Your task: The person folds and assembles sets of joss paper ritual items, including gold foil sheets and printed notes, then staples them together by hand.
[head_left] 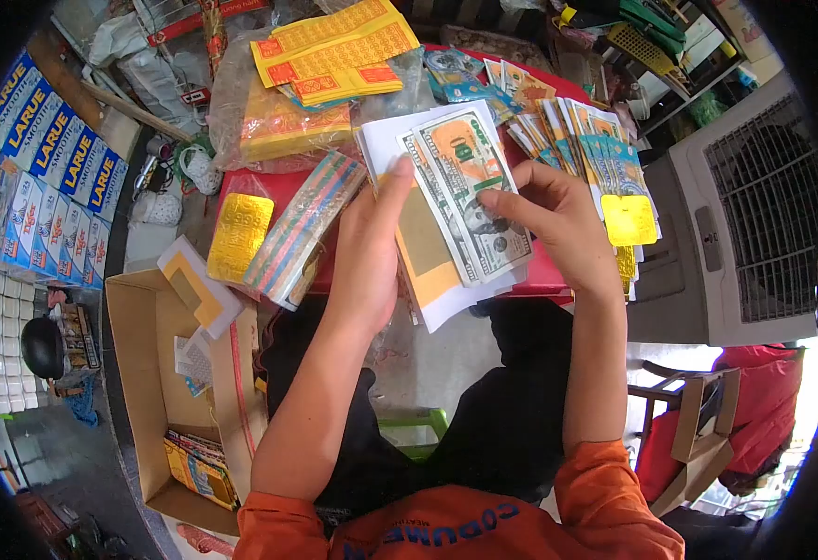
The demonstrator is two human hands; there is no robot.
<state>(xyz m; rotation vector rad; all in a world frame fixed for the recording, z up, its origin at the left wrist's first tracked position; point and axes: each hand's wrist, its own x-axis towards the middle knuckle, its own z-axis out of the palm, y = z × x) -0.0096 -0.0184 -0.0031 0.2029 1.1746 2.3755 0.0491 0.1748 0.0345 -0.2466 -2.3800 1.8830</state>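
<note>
My left hand (376, 243) grips the left side of a stack of white and orange-gold paper sheets (432, 266), its thumb on top. Over the stack lie banknote-like papers (470, 191) with green print and a portrait. My right hand (554, 219) pinches their right edge between thumb and fingers. Left of my left hand, a thick striped bundle of paper (304, 229) leans beside a gold embossed block (241, 238). To the right, fanned blue and orange papers (605, 154) carry another gold piece (629, 219). The undersides of the held sheets are hidden.
Yellow printed papers (334, 51) lie on plastic-wrapped packs (283, 131) at the back of the red table (544, 273). A cardboard box (162, 373) with papers inside stands at the lower left. An air cooler (736, 215) is at the right, beer cartons (54, 140) far left.
</note>
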